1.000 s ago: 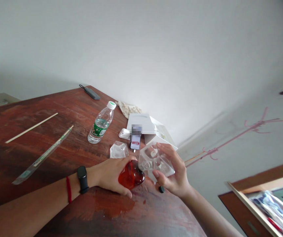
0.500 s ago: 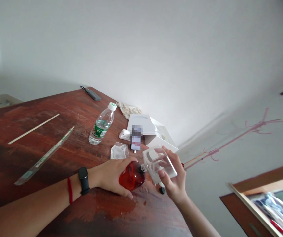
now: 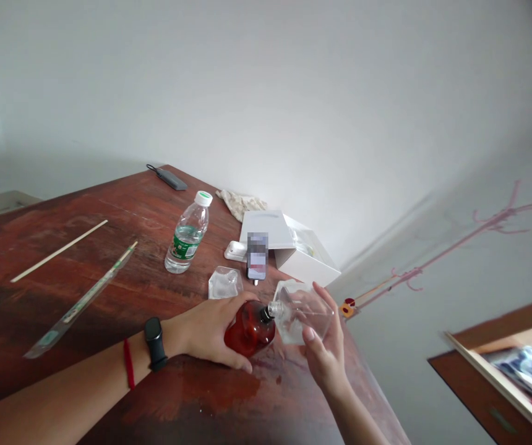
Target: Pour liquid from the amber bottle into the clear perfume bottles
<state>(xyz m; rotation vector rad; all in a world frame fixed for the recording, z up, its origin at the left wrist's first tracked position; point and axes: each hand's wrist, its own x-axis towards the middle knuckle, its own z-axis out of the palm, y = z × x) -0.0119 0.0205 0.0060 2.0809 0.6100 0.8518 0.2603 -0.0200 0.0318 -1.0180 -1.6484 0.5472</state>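
Note:
My left hand [image 3: 213,330] is wrapped round a rounded bottle of red liquid [image 3: 250,330], tilted with its dark neck to the right. In my right hand [image 3: 326,340] is a square clear glass bottle [image 3: 304,312], gripped by its sides between thumb and fingers. The clear bottle's threaded neck points left and meets the red bottle's neck; whether the two mouths touch I cannot tell. A clear dish-like piece [image 3: 225,283] lies just beyond my left hand. Wet patches [image 3: 233,392] spread over the wooden table [image 3: 164,414] below the bottles.
A half-full water bottle [image 3: 188,235] stands left of a propped phone [image 3: 257,258]. Behind are a white box [image 3: 305,264], a cloth [image 3: 240,203] and a grey device [image 3: 167,178]. A bare stick [image 3: 59,250] and wrapped chopsticks [image 3: 85,296] lie left; a pink rack [image 3: 451,247] stands right.
The clear bottle has turned a little in my right hand, its neck now nearer the red bottle's mouth. A small dark cap seen earlier below it no longer shows. The view has shifted slightly.

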